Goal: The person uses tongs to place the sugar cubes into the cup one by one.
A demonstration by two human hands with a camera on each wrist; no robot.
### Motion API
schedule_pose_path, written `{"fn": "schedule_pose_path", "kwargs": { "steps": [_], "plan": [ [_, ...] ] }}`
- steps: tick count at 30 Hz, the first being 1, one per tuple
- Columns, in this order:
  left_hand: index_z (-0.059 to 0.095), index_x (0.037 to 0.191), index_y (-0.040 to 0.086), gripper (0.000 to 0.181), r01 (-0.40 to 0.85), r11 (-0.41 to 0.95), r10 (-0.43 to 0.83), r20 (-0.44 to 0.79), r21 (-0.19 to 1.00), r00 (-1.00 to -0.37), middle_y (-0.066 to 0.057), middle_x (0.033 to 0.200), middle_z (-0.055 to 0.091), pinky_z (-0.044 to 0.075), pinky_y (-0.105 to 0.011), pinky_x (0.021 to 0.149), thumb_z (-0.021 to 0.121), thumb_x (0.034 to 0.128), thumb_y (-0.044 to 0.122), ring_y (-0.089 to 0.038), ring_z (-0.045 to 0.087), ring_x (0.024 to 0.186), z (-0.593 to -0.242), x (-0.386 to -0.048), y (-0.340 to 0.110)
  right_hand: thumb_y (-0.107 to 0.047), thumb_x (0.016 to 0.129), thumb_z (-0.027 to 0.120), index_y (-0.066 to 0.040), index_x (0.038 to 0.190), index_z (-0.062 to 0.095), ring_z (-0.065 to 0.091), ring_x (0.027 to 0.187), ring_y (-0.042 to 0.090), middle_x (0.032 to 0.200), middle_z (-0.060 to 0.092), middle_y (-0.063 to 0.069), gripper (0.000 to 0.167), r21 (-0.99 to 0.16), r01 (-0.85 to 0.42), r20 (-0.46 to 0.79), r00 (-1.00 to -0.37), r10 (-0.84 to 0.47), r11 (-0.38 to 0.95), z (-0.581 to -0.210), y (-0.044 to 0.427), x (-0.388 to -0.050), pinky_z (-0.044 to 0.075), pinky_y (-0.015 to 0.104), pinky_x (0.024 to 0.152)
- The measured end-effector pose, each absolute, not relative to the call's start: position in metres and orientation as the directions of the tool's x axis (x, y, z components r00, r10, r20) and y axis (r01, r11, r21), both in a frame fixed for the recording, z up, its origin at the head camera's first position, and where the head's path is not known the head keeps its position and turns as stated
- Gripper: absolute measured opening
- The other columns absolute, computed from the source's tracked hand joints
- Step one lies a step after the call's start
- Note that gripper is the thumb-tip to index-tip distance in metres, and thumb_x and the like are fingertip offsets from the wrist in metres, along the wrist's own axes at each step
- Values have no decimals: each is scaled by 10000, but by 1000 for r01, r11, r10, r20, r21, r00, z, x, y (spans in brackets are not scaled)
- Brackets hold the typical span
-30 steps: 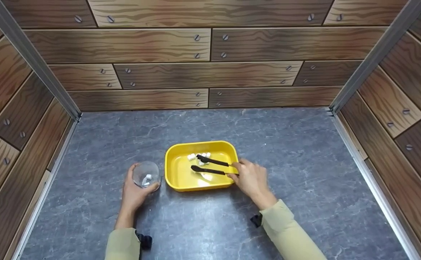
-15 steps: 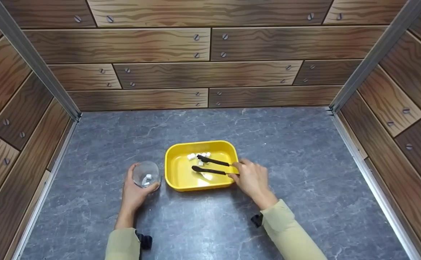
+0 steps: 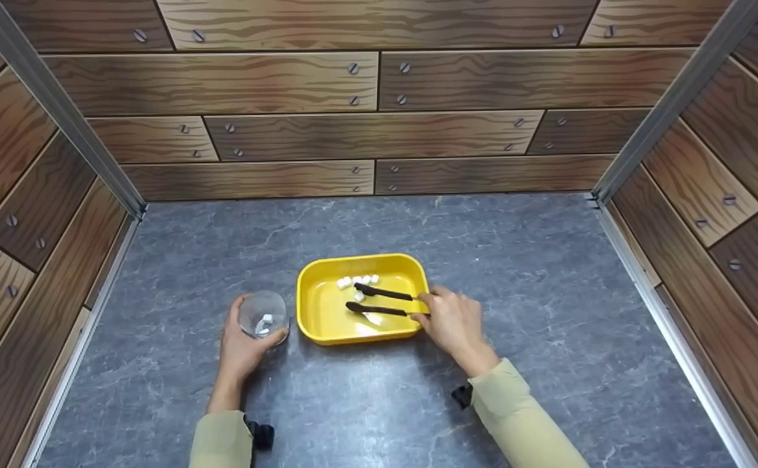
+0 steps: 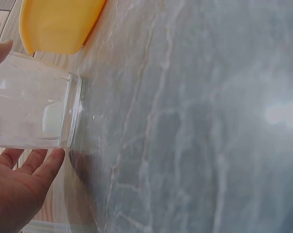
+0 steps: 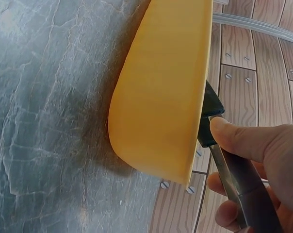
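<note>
In the head view, my left hand [image 3: 241,348] holds a clear cup [image 3: 263,304] standing on the grey surface just left of a yellow tray [image 3: 311,318]. A few small white pieces lie in the cup's bottom; the left wrist view shows one white piece [image 4: 53,119] through its wall. My right hand [image 3: 456,325] grips black-tipped tongs [image 3: 385,294] over the tray's right rim. Their two arms stand apart inside the tray. One white cube [image 3: 359,296] lies between the tong tips, and several more white cubes [image 3: 344,283] sit just behind the upper tip.
The grey marbled surface [image 3: 515,260] spreads around tray and cup. Wood-patterned walls [image 3: 288,133] enclose it at the back and both sides, with metal strips along the corners. In the right wrist view, the tray's tall side wall [image 5: 156,97] hides the tong tips.
The tong tips have shifted slightly inside the tray. One white cube near them has moved a little toward the front and left, apart from the others. The left hand and cup have stayed still.
</note>
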State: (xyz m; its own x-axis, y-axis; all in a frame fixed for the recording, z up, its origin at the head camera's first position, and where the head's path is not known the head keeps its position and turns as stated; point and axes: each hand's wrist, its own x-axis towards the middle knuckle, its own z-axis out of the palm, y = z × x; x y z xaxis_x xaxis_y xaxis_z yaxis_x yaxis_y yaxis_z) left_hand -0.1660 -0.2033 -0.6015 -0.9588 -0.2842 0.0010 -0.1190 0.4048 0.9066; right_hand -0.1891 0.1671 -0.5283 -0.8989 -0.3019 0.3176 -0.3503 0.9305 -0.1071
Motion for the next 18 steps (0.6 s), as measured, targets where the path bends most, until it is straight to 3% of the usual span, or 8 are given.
{"fn": "schedule_pose_path", "kwargs": {
  "steps": [18],
  "plan": [
    [337,1481,120,1041,-113,405,-285,9,907,-958,-187,1466,395,331,-536,1081,934,643,282,-373,380,1333,-601,-165,-203,-382,767,832,-156,943,793,555,525,238,806,668,13,288,-92,-364,330,-889,-317,927,-528,162,-192,443,383,438]
  ]
}}
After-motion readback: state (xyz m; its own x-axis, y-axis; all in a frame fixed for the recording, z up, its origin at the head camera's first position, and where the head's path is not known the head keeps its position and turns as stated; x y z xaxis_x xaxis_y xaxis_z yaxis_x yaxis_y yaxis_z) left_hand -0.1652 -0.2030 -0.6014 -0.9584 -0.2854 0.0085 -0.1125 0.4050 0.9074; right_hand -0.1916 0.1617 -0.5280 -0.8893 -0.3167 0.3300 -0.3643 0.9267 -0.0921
